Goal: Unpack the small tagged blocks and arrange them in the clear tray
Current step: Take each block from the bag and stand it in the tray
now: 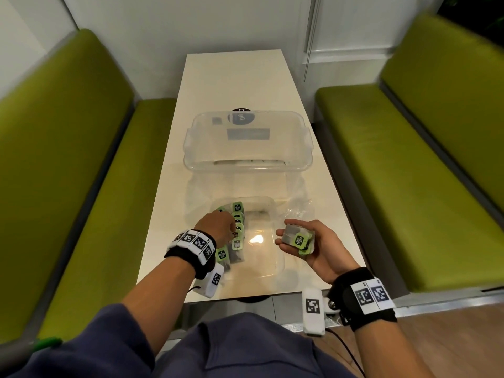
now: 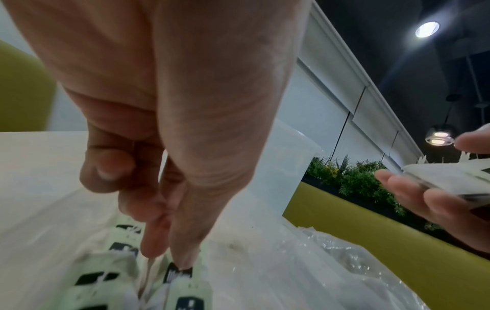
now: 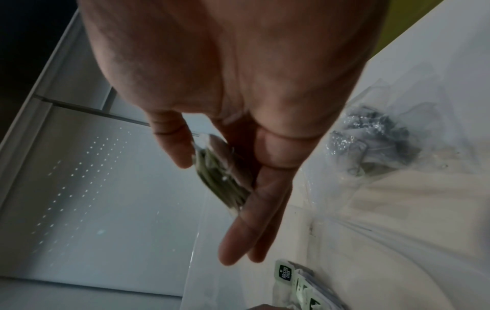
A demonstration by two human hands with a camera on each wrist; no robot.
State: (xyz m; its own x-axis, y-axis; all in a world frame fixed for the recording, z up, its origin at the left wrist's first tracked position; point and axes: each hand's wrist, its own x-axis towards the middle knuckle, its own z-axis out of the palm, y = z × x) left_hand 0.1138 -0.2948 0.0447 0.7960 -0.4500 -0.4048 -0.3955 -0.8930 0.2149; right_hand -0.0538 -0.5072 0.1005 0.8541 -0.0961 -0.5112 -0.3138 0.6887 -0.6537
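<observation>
The tagged blocks are small grey sachets with green square tags. A row of them (image 1: 237, 222) lies along the left side of the clear tray (image 1: 275, 257) on the table. My left hand (image 1: 231, 231) reaches down into that row, and in the left wrist view its thumb and forefinger (image 2: 167, 260) pinch a tagged block (image 2: 180, 272), the other fingers curled. My right hand (image 1: 286, 233) hovers palm up at the tray's right edge. It grips a stack of tagged blocks (image 1: 296, 237), seen edge-on in the right wrist view (image 3: 222, 174).
A large clear bin (image 1: 245, 140) stands behind the tray. Crumpled clear wrapping (image 1: 298, 211) lies to the right of the tray. Green benches (image 1: 409, 186) flank the narrow white table (image 1: 240, 77), whose near edge is just below my wrists.
</observation>
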